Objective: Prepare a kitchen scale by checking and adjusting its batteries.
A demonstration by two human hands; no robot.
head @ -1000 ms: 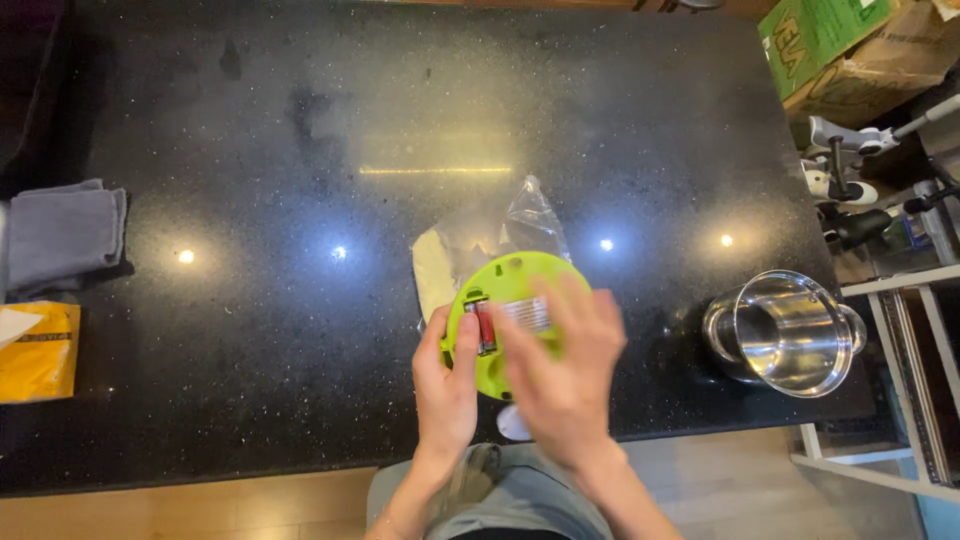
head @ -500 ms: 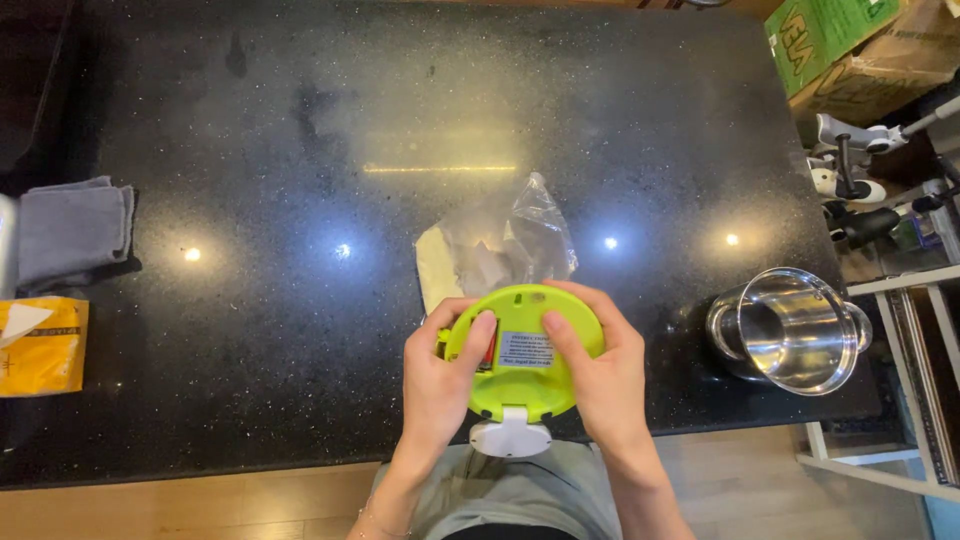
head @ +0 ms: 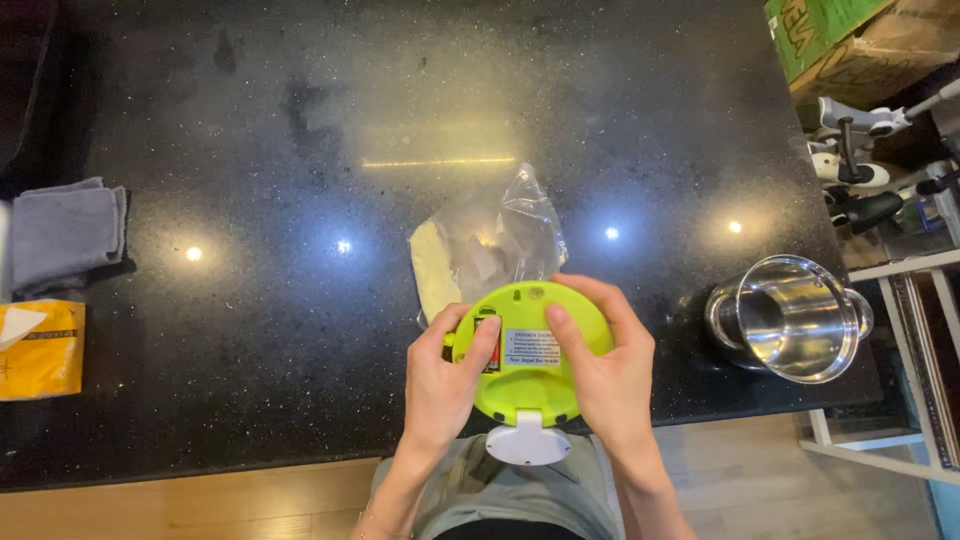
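Shifted nearer the counter edge: green disc [head: 530,370], underside up, gripped by left hand [head: 443,385] and right hand [head: 605,375]; white tab toward the body.

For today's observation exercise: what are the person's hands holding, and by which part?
Both hands, left and right, hold the round lime-green device by its opposite side edges, thumbs on its labelled face.

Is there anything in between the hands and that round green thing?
No, nothing visible. Both the left hand and the right hand already grip the round green device directly, thumbs pressed on its underside. The clear plastic bag lies behind it on the black counter.
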